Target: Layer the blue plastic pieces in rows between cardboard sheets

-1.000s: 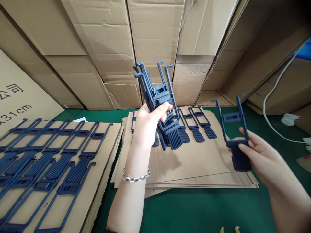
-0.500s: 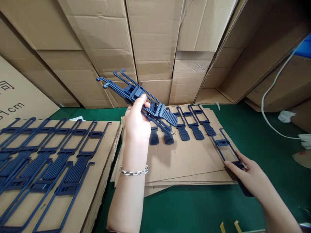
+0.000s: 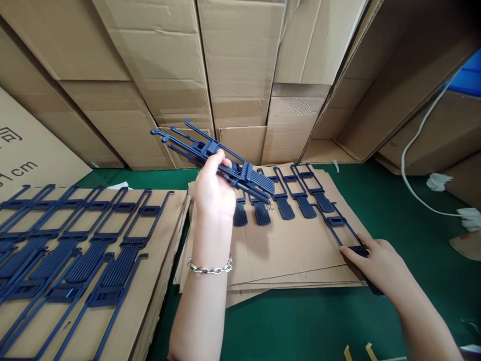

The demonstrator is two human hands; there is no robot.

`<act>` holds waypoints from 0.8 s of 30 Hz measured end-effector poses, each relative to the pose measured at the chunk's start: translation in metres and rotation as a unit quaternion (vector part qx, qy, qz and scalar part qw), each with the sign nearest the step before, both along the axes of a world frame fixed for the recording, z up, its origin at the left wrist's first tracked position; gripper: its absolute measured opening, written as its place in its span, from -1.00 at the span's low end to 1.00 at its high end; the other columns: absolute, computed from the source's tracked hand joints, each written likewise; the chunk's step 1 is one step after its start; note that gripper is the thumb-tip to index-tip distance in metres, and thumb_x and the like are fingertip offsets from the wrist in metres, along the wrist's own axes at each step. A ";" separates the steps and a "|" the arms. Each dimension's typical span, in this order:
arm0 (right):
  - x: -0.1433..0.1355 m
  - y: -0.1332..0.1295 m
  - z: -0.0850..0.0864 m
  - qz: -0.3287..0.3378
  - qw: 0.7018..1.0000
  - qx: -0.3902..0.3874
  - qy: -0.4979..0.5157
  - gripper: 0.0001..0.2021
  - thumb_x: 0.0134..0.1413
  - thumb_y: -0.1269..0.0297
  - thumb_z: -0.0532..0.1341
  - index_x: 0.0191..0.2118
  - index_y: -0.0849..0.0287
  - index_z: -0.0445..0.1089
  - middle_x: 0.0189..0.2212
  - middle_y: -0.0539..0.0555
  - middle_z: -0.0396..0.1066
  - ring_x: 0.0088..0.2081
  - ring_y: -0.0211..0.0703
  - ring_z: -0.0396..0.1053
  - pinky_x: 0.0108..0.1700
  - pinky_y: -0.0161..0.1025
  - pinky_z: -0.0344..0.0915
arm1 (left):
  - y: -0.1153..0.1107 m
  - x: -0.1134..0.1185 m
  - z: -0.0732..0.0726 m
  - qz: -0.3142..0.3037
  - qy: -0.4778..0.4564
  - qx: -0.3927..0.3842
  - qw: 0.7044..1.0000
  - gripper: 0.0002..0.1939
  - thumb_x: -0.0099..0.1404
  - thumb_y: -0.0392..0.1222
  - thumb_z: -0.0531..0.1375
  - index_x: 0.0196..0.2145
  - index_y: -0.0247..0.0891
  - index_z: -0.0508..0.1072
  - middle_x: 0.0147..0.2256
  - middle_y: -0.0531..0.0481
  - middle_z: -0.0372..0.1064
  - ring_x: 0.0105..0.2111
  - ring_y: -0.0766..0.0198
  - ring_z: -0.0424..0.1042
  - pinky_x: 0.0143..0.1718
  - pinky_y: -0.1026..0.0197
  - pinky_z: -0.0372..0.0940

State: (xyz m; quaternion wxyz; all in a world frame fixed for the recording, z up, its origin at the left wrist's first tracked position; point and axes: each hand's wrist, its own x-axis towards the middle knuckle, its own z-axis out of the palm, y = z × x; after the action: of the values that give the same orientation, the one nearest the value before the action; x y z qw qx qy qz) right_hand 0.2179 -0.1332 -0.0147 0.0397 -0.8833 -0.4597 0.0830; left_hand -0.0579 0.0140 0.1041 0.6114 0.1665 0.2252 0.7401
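My left hand is closed around a bundle of dark blue plastic frames, held above the cardboard sheets; each has thin rails, a crosspiece and a ribbed paddle. At the right, my right hand pinches one more blue plastic frame near the base of its paddle. That frame's open end reaches over the right edge of the cardboard, and my fingers hide part of it. Behind lies a row of the same frames, side by side with paddles toward me.
On the left, another cardboard stack carries overlapping rows of blue frames. Cardboard boxes form a wall behind the green table. A white cable hangs at the right, near crumpled white wrapping.
My right hand has moved slightly left and up, bringing its frame further over the cardboard, close to the row. The bundle in my left hand has dipped and tilted flatter.
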 end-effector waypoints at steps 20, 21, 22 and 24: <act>-0.046 0.007 0.011 0.031 0.917 0.386 0.097 -0.45 0.08 -0.05 -0.01 0.10 0.18 0.16 -0.14 0.20 0.24 -0.16 0.02 0.26 -0.13 -0.01 0.25 | -0.017 0.015 -0.010 -0.231 0.265 0.129 0.927 -0.74 0.07 -0.05 0.25 -0.42 -0.34 0.39 -0.37 -0.04 0.40 -0.44 0.30 0.41 -0.51 0.36 0.30; -0.060 0.007 0.010 0.051 0.886 0.429 0.170 -0.50 0.09 0.00 0.01 0.09 0.15 0.17 -0.15 0.17 0.26 -0.19 -0.04 0.28 -0.14 -0.06 0.27 | -0.020 0.018 -0.010 -0.247 0.285 0.134 0.916 -0.72 0.08 -0.04 0.24 -0.41 -0.34 0.39 -0.35 -0.06 0.40 -0.43 0.29 0.41 -0.50 0.35 0.30; -0.074 0.008 0.009 0.085 0.855 0.448 0.246 -0.53 0.11 0.04 0.02 0.10 0.13 0.14 -0.15 0.16 0.26 -0.19 -0.08 0.29 -0.14 -0.10 0.28 | -0.022 0.021 -0.011 -0.263 0.298 0.139 0.907 -0.72 0.09 -0.03 0.23 -0.40 -0.34 0.39 -0.34 -0.08 0.41 -0.43 0.29 0.42 -0.48 0.34 0.31; -0.100 0.010 0.006 0.163 0.804 0.432 0.374 -0.50 0.09 0.09 0.07 0.14 0.10 0.07 -0.14 0.16 0.26 -0.20 -0.12 0.30 -0.17 -0.15 0.31 | -0.025 0.029 -0.014 -0.296 0.309 0.147 0.892 -0.72 0.10 -0.03 0.22 -0.38 -0.34 0.39 -0.34 -0.10 0.41 -0.42 0.28 0.42 -0.43 0.29 0.33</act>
State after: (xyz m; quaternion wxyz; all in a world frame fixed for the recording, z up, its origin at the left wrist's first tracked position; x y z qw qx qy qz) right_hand 0.1178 -0.1233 -0.0085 0.5720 -0.5873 -0.5347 0.2051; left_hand -0.0287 -0.0109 0.0902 0.6698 0.5343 0.2316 0.4607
